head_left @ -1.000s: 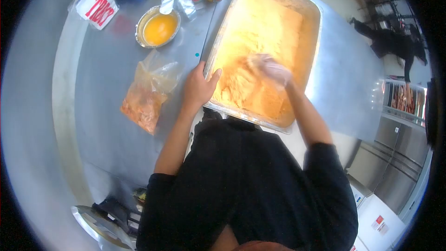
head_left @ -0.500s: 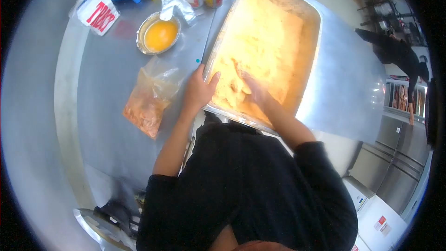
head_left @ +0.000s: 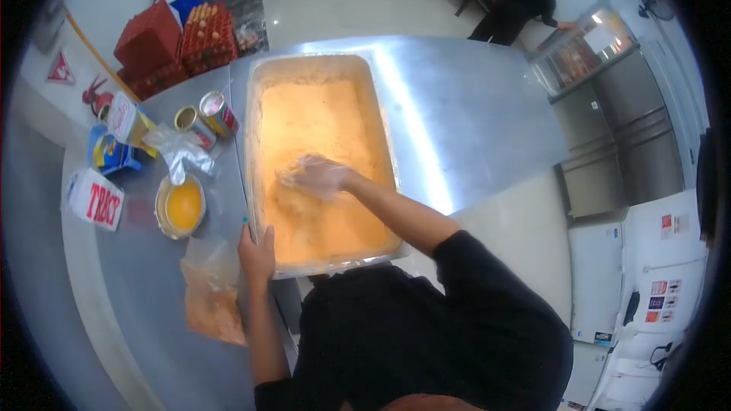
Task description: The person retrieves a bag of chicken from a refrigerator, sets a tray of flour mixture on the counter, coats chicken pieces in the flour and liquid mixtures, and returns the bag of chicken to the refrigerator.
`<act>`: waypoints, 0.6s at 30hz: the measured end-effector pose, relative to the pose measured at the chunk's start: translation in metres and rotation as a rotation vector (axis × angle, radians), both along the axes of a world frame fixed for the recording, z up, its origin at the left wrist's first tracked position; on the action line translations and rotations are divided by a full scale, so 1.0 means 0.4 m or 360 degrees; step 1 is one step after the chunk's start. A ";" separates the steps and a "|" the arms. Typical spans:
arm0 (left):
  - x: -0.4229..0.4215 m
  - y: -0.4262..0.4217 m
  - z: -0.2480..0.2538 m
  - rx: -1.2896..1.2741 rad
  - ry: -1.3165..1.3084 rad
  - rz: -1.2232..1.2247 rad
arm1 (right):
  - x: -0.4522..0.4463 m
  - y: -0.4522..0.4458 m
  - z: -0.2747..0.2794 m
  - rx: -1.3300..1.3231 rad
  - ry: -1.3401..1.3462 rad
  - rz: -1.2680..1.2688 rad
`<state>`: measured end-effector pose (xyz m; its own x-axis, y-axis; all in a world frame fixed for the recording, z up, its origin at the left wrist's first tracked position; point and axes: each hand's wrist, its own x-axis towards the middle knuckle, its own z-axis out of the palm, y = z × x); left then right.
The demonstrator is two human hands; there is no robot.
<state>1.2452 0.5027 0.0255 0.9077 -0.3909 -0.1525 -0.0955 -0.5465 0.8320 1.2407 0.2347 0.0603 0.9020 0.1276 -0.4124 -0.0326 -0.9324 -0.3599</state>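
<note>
A deep metal tray (head_left: 388,175) filled with orange-yellow powder (head_left: 324,122) lies in front of me. My left hand (head_left: 257,253) is closed on the tray's near left edge, thumb over the rim. Over the powder, in the tray's middle, is my right hand (head_left: 320,176), palm down and blurred, in what looks like a thin clear glove. Its fingers are curled and coated with powder; what they hold is hidden. Lumpy powder (head_left: 301,221) lies just nearer to me. Left of the tray are a bowl of yellow liquid (head_left: 183,207) and a plastic bag with pinkish-orange pieces (head_left: 215,312).
Two open cans (head_left: 207,122), a crumpled clear plastic glove (head_left: 183,151), a blue box (head_left: 113,151) and a white pack with red letters (head_left: 96,199) stand at left. Egg trays (head_left: 207,36) are stacked beyond the table. Another person (head_left: 521,7) stands by a glass display case (head_left: 586,49).
The view has tilted up and turned, showing more of the room. My right hand has risen from the powder near the tray's front to its middle. My left hand stays on the rim.
</note>
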 end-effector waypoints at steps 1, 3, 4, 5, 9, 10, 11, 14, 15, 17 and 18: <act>0.006 0.005 -0.029 0.0036 -0.0029 -0.0002 | 0.033 -0.007 -0.023 -0.0341 -0.0048 0.0205; 0.009 0.006 -0.051 0.0071 -0.0052 0.0003 | 0.061 0.008 -0.085 -0.0413 -0.0170 0.0257; 0.009 0.007 -0.052 0.0076 -0.0047 0.0000 | 0.065 0.029 -0.135 -0.0444 -0.0230 0.0278; 0.011 0.008 -0.048 0.0081 -0.0044 -0.0003 | 0.054 0.086 -0.241 -0.0266 -0.0460 -0.0145; -0.002 0.000 -0.013 -0.0011 -0.0037 -0.0012 | -0.012 0.135 -0.123 0.0626 -0.0006 -0.0563; 0.005 0.005 -0.029 -0.0039 -0.0025 -0.0033 | -0.019 0.130 -0.188 0.0700 0.0080 -0.0443; 0.008 0.009 -0.044 -0.0059 -0.0016 -0.0047 | -0.026 0.135 -0.252 0.0781 0.0166 -0.0313; 0.018 0.019 -0.081 0.0050 -0.0099 -0.0039 | -0.164 0.194 -0.139 0.0026 -0.0301 0.0178; 0.021 0.015 -0.077 0.0040 -0.0096 -0.0042 | -0.169 0.205 -0.084 -0.0004 -0.0117 0.0208; 0.012 0.010 -0.063 0.0022 -0.0080 -0.0045 | -0.183 0.220 -0.037 -0.0080 0.0074 0.0243; 0.009 0.009 -0.057 0.0010 -0.0055 -0.0051 | -0.192 0.225 -0.043 -0.0127 0.0076 0.0249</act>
<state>1.2486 0.5063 0.0026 0.8996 -0.4187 -0.1239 -0.1414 -0.5477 0.8246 1.1640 0.3245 0.0430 0.8529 0.2297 -0.4687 0.0995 -0.9530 -0.2860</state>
